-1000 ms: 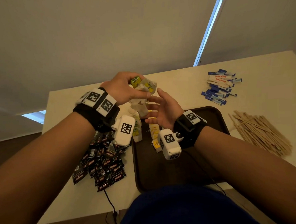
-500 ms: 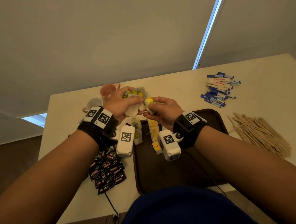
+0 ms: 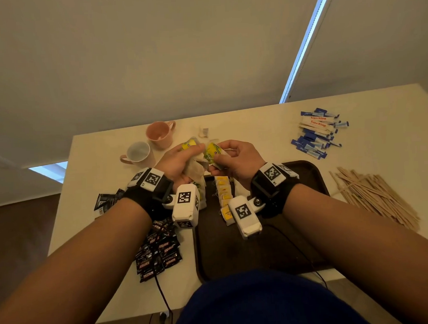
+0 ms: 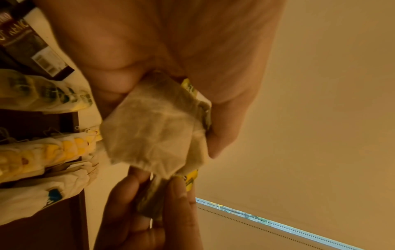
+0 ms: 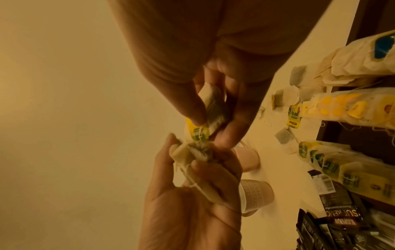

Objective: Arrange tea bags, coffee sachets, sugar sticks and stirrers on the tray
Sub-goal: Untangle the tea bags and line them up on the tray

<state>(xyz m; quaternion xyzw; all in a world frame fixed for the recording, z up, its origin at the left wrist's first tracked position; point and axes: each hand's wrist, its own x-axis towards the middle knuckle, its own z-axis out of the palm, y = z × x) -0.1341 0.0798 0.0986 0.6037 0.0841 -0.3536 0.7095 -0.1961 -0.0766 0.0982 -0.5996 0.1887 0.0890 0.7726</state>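
Note:
Above the far edge of the dark brown tray, my left hand grips a bunch of paper tea bags. My right hand meets it and pinches one tea bag with a yellow-green tag between thumb and fingers, touching the bunch. Rows of tea bags lie on the tray's left part. Black coffee sachets are piled left of the tray, blue and white sugar sticks lie at the back right, and wooden stirrers lie right of the tray.
A pink mug and a white mug stand at the back left of the table, just beyond my left hand. A few loose tea bags lie on the table behind the tray. A cable hangs over the near edge.
My right hand was open a second ago; it closed on a tea bag at the left hand's bunch and still pinches it. Both hands stay together over the tray's far edge.

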